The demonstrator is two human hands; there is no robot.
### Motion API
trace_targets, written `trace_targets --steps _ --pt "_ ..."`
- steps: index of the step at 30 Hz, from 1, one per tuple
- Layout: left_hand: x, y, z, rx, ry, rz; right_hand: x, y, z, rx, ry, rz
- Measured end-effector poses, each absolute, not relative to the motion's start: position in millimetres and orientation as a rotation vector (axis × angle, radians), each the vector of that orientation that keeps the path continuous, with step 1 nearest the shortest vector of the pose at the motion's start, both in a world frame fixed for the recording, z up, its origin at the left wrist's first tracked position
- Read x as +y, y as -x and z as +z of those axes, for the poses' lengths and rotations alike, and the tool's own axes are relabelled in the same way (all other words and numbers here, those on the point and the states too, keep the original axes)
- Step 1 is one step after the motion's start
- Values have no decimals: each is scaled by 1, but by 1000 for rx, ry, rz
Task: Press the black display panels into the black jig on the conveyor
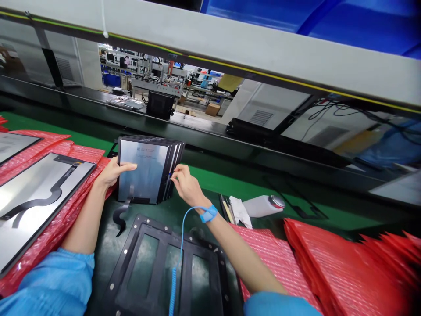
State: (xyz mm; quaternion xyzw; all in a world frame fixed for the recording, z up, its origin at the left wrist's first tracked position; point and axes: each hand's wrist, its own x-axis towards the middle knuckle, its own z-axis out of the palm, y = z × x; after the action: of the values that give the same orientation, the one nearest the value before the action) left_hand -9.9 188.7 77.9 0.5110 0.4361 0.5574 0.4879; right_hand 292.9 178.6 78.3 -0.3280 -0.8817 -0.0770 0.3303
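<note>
Several LCD panels (144, 169) with silvery backs and black edges stand upright in a row at the middle of the bench. My left hand (113, 173) grips the front panel by its left edge, thumb flat on the silver back and fingers hidden behind. From that panel's lower edge a black ribbon cable (121, 218) hangs down in a curl. At the row's right edge, my right hand (186, 184) is closed in a pinch. A tiny blue spot shows by its fingertips, but what they hold is unclear. A blue wrist strap (208, 213) with a coiled cord circles my right wrist.
A black frame fixture (153, 259) lies in front of me. More panels (49, 193) rest on red bubble bags at the left. Red bubble bags (338, 259) are piled at the right, near a white bottle (263, 206). A shelf (263, 48) runs overhead.
</note>
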Motion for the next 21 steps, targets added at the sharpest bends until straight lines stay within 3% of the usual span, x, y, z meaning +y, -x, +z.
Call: trace_targets --steps 10,21 --pt "189 11 77 1067 -1259 1352 187 -284 74 -2238 907 -312" --pt "189 10 79 1160 -1264 1362 162 -298 81 -2341 810 -94"
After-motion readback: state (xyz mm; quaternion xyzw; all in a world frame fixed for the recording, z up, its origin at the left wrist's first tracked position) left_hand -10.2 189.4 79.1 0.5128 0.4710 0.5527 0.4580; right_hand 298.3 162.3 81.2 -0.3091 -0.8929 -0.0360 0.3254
